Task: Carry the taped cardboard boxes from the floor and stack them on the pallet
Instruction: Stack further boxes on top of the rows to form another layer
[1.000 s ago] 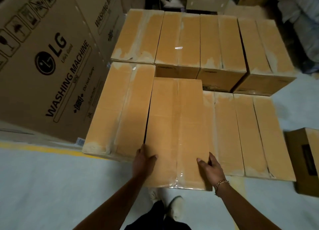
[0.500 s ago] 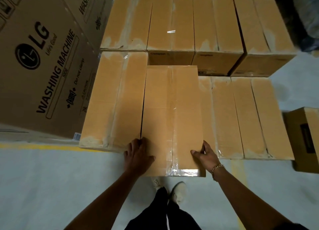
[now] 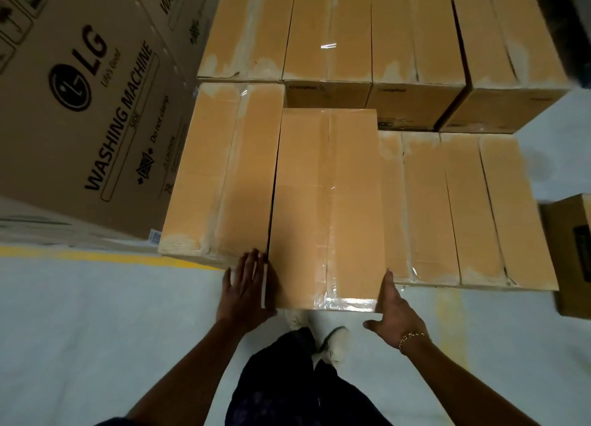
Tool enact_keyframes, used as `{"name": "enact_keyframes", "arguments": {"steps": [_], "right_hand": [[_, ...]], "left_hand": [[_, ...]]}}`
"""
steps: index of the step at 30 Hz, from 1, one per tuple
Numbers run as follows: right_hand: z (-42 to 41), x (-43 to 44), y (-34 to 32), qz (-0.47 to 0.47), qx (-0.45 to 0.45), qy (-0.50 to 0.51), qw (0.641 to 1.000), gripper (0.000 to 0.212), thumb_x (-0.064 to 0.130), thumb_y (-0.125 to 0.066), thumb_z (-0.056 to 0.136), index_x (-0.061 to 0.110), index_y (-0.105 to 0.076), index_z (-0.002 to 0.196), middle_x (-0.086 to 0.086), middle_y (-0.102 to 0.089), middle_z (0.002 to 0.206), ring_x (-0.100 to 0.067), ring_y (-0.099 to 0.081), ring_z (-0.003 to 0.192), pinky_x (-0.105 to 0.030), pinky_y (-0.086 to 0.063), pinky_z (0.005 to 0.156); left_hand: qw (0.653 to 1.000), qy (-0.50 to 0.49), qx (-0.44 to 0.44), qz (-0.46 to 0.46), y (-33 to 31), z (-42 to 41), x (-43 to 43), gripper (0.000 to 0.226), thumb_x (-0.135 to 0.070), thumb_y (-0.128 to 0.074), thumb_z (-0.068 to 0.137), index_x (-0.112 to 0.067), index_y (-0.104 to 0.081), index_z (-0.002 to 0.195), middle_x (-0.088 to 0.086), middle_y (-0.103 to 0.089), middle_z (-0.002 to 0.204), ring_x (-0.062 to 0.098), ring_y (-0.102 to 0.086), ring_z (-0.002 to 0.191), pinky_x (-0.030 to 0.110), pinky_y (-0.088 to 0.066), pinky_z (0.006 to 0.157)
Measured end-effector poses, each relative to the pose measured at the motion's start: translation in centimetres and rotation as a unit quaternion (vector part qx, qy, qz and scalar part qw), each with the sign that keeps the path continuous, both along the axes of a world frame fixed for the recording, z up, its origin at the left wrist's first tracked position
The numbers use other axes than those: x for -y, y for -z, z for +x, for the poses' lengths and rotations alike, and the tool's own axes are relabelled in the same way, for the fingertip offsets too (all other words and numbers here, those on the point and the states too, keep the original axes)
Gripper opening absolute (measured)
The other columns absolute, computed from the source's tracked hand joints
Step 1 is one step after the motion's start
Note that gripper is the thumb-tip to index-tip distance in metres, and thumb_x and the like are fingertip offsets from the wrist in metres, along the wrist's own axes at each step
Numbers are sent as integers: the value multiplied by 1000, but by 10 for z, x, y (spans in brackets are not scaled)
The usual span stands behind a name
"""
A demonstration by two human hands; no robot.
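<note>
**A:** Since we're both staring down at the same shot, here's how we read the grip; the left hand (image 3: 246, 292) lies flat, fingers straight, against the near left corner of the taped box (image 3: 326, 201); its fingertips reach the dark gap between that box and the left neighbour box (image 3: 220, 176); nothing is curled round anything.

**B:** Same on the other side, we'd say; the right hand (image 3: 395, 310) has its fingers laid straight along the box's right side at the near corner, thumb spread out over the floor (image 3: 96, 329), bracelet (image 3: 411, 337) at the wrist; so both hands are spread wide and only press on the box from either side.

**A:** And the box sits right between them; its top is level with the left neighbour and higher than the lower boxes (image 3: 463, 208) to its right; its near end sticks out past theirs, above the shoes (image 3: 334, 342).

**B:** Yep; the far end nearly meets the back row (image 3: 351, 32); the washing machine carton (image 3: 96, 105) stands just beside the stack on the left.
</note>
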State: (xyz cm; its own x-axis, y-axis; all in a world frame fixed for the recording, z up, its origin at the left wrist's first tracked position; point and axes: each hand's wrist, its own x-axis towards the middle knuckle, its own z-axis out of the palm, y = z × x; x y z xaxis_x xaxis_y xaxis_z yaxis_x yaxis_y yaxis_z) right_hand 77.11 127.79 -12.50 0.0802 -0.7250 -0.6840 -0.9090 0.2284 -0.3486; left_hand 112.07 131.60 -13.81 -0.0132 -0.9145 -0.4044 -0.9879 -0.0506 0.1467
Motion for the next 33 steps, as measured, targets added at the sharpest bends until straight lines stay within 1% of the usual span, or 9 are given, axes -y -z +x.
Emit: {"name": "enact_keyframes", "arguments": {"steps": [1, 4, 7, 10, 13, 18, 24, 29, 33], "right_hand": [[2, 0, 2, -10, -7, 4, 1000, 139, 45, -83, 74, 35, 35, 148, -8, -54, 147, -29, -63, 118, -43, -55, 89], [5, 2, 4, -24, -10, 24, 999, 129, 39, -79, 78, 31, 27, 153, -7, -59, 140, -31, -66, 112, -44, -56, 86], [8, 9, 4, -27, -20, 18, 999, 126, 42, -78, 79, 31, 21, 155, -3, -60, 140, -29, -66, 111, -40, -56, 82], [10, 21, 4, -30, -28, 25, 999, 126, 44, -79, 78, 32, 20, 155, -4, -62, 138, -29, -67, 110, -42, -57, 84], [14, 40, 2, -31, -33, 32, 998, 127, 42, -80, 77, 33, 20, 155, -6, -59, 142, -32, -67, 111, -42, -56, 84], [20, 68, -3, -35, -43, 31, 998, 125, 41, -80, 78, 32, 17, 157, -7, -58, 143, -34, -65, 114, -41, -55, 86], [24, 89, -6, -34, -52, 29, 998, 122, 39, -78, 79, 30, 15, 158, -6, -58, 142, -34, -64, 116, -41, -54, 88], [24, 93, -5, -40, -47, 22, 998, 124, 41, -79, 77, 30, 15, 157, -7, -60, 140, -34, -65, 111, -41, -56, 85], [25, 93, -5, -42, -44, 24, 998, 125, 42, -80, 77, 30, 16, 157, -6, -60, 139, -33, -66, 111, -41, -56, 86]], "left_hand": [[1000, 3, 1, 0, -1, -1, 0, 147, -78, -76, 51, -7, -10, 162, 14, -11, 169, 32, -12, 154, 62, -36, 111], [1000, 17, -1, -5, -1, -1, -3, 141, -75, -78, 49, -6, -24, 159, 16, -24, 165, 36, -26, 150, 61, -41, 105], [999, 28, 9, -24, -4, 4, 4, 129, -73, -76, 51, -10, -33, 155, 14, -36, 157, 37, -41, 140, 56, -47, 99], [998, 29, 18, -48, -11, 6, 21, 125, -73, -76, 51, -13, -35, 153, 10, -45, 143, 33, -50, 123, 50, -51, 88], [998, 19, 28, -57, -10, 6, 36, 130, -74, -79, 49, -11, -36, 155, 9, -51, 128, 31, -52, 109, 46, -51, 80], [998, 15, 55, -34, -8, 10, 61, 138, -75, -82, 49, -7, -30, 158, 11, -55, 116, 32, -55, 95, 45, -50, 74], [998, 18, 67, -7, -9, 11, 82, 132, -77, -77, 58, -9, -27, 159, 5, -64, 111, 27, -61, 90, 41, -49, 73], [998, 29, 56, -4, -11, 15, 90, 130, -76, -77, 60, -11, -25, 159, 2, -67, 112, 24, -66, 90, 39, -49, 75], [998, 31, 45, -10, -11, 16, 91, 129, -75, -77, 62, -12, -22, 160, 0, -67, 115, 22, -68, 92, 38, -51, 78]]}}
